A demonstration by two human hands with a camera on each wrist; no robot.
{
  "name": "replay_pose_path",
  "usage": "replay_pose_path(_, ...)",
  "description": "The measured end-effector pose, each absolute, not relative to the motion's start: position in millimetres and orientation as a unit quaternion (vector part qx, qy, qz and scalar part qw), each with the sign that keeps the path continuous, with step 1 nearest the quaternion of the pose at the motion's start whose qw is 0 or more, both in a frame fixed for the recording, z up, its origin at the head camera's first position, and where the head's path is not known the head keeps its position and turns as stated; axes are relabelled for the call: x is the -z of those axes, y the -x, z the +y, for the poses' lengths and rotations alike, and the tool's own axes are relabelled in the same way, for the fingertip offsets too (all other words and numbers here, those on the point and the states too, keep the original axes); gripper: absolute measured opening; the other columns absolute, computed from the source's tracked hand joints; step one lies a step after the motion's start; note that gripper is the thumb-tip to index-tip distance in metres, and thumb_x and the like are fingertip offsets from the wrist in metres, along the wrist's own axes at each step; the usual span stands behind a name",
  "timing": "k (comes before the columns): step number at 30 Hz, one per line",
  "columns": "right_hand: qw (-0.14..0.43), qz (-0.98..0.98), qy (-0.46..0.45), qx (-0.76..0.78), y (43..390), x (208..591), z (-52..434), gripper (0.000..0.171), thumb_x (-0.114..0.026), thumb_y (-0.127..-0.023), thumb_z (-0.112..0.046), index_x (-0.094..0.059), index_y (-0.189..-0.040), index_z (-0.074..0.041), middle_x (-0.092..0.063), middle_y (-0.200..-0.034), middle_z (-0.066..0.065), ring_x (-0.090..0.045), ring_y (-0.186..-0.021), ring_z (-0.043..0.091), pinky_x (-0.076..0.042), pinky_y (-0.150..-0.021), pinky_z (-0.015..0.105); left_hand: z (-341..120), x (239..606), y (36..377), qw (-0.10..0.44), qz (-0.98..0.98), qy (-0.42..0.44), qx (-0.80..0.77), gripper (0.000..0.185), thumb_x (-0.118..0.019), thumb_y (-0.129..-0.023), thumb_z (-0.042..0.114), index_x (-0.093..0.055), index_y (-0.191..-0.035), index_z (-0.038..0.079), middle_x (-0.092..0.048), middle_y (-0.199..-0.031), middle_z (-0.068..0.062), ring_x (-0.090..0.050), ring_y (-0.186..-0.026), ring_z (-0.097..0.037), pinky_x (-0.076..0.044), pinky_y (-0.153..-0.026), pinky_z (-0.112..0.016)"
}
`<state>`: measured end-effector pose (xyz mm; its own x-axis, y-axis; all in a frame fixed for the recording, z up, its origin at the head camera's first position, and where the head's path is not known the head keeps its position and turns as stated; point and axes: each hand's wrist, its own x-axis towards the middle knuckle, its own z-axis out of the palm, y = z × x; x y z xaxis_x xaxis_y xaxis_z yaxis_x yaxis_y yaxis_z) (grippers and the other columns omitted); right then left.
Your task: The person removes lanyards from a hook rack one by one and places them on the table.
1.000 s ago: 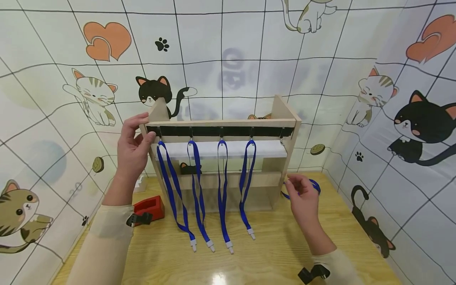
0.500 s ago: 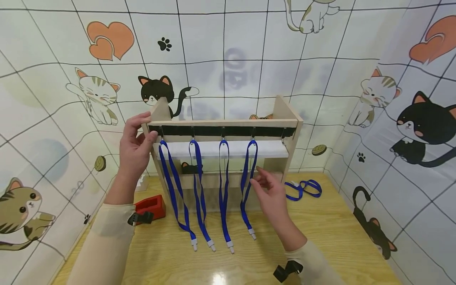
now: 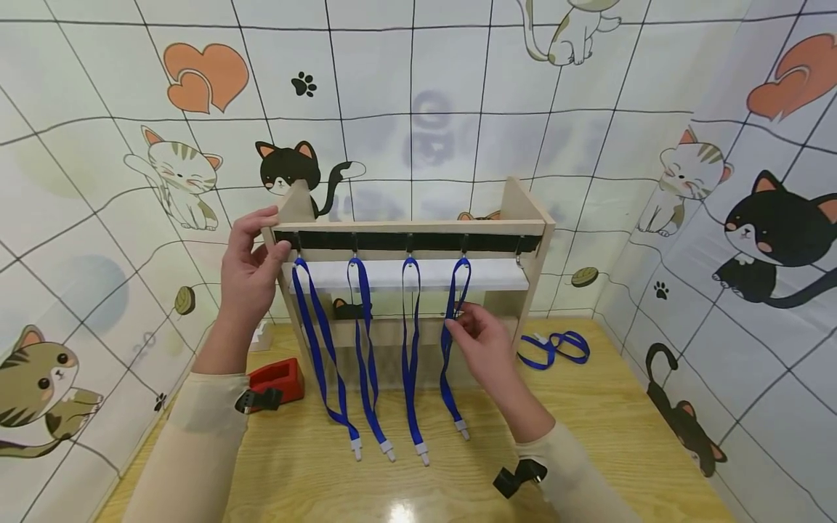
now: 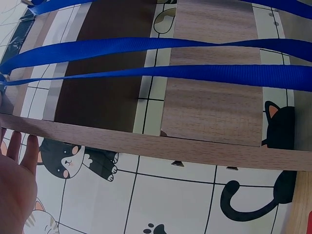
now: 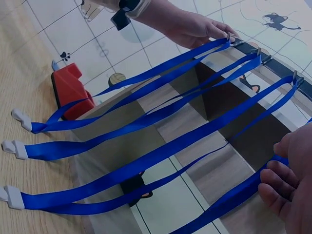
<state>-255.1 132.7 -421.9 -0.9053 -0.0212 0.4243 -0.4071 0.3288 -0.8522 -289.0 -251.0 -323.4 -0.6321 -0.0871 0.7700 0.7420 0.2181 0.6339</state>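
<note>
My left hand (image 3: 248,261) grips the upper left corner of a wooden shelf (image 3: 405,226), thumb at the front. From hooks on the shelf's black strip (image 3: 379,240) hang several blue lanyards with white clips at their lower ends. My right hand (image 3: 487,345) pinches the rightmost hanging lanyard (image 3: 447,381) between thumb and fingers, partway down its strap. In the right wrist view, the fingers (image 5: 275,187) lie against that strap. To its left hang the other lanyards (image 5: 161,153), untouched. The hook (image 3: 519,250) at the far right carries no lanyard.
Another blue lanyard (image 3: 552,350) lies loosely looped on the wooden table (image 3: 588,428), right of the shelf. A red object with a dark base (image 5: 73,90) stands to the left. Behind rises a cat-patterned wall covering (image 3: 418,65).
My right hand has moved left from beside the loose lanyard on the table to the rightmost hanging lanyard and taken hold of its strap. My left hand stays on the shelf corner.
</note>
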Motion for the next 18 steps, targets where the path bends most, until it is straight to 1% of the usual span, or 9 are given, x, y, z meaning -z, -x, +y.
replay_pose_path(4,0.167,-0.793,-0.139,-0.569,256.4,419.8,127.8,0.015,-0.076,-0.107,-0.017,-0.076,-0.117,-0.005,-0.072,-0.090,0.006,-0.062,-0.077,0.027,-0.052,-0.063,0.026,-250.6,323.5,288.3,0.359,-0.697,0.233,0.575,0.040,-0.069,-0.107,0.001,-0.057,-0.145,-0.001,-0.055,-0.161,-0.008,-0.053,-0.145,-0.027,-0.052,-0.109,-0.027)
replay_pose_path(6,0.161,-0.785,-0.140,-0.581,257.5,419.4,125.9,0.011,-0.076,-0.107,-0.017,-0.075,-0.109,-0.006,-0.072,-0.089,0.007,-0.065,-0.079,0.031,-0.054,-0.064,0.026,-250.4,324.0,288.5,0.358,-0.698,0.232,0.575,0.039,-0.069,-0.108,0.001,-0.057,-0.145,-0.001,-0.055,-0.161,-0.008,-0.053,-0.145,-0.027,-0.052,-0.109,-0.027)
replay_pose_path(9,0.147,-0.771,-0.139,-0.603,258.6,419.1,124.2,0.010,-0.077,-0.106,-0.014,-0.074,-0.102,-0.005,-0.073,-0.089,0.008,-0.070,-0.082,0.035,-0.060,-0.068,0.027,-250.0,324.6,288.5,0.357,-0.699,0.231,0.575,0.039,-0.069,-0.108,0.001,-0.057,-0.145,-0.001,-0.055,-0.161,-0.008,-0.053,-0.145,-0.027,-0.053,-0.108,-0.026)
replay_pose_path(13,0.122,-0.753,-0.146,-0.630,259.4,418.2,122.9,0.009,-0.077,-0.105,-0.009,-0.074,-0.101,-0.002,-0.076,-0.093,0.012,-0.075,-0.086,0.037,-0.064,-0.074,0.030,-249.6,324.7,288.4,0.358,-0.698,0.233,0.574,0.040,-0.069,-0.108,0.001,-0.057,-0.145,-0.001,-0.055,-0.161,-0.008,-0.054,-0.144,-0.027,-0.053,-0.107,-0.025)
replay_pose_path(17,0.105,-0.743,-0.153,-0.643,260.0,416.5,121.9,0.009,-0.076,-0.106,-0.007,-0.074,-0.101,0.000,-0.076,-0.095,0.016,-0.075,-0.088,0.037,-0.065,-0.076,0.031,-249.9,324.0,288.6,0.362,-0.694,0.235,0.576,0.040,-0.069,-0.107,-0.001,-0.057,-0.145,-0.002,-0.055,-0.161,-0.009,-0.053,-0.145,-0.026,-0.052,-0.108,-0.026)
replay_pose_path(18,0.103,-0.744,-0.152,-0.643,260.1,416.3,121.7,0.009,-0.076,-0.106,-0.008,-0.074,-0.101,0.000,-0.076,-0.095,0.016,-0.075,-0.087,0.036,-0.065,-0.077,0.031,-249.9,323.8,288.5,0.362,-0.694,0.235,0.576,0.040,-0.069,-0.107,-0.001,-0.057,-0.145,-0.003,-0.055,-0.161,-0.009,-0.053,-0.145,-0.026,-0.052,-0.108,-0.026)
